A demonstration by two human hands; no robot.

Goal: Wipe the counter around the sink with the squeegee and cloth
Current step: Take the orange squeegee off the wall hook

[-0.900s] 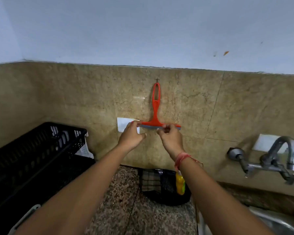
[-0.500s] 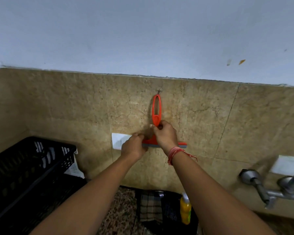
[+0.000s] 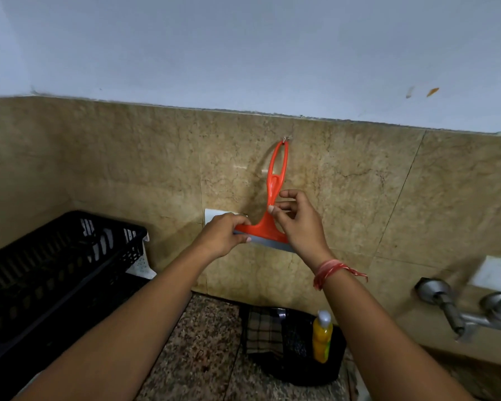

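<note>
we've got both hands on the squeegee (image 3: 272, 215), left hand (image 3: 224, 237) gripping the blade end, right hand (image 3: 300, 224) pinching the handle; looks like next we lift it off the hook (image 3: 285, 138).

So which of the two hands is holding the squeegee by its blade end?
The left hand: it grips the left end of the squeegee at its grey blade, while the right hand pinches the orange handle's neck higher up.

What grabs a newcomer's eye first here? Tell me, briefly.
The orange squeegee hanging from a hook on the tan tiled wall, centre frame. The left hand pinches the blade's left end and the right hand pinches its handle. Below, a yellow bottle stands on the speckled counter.
</note>
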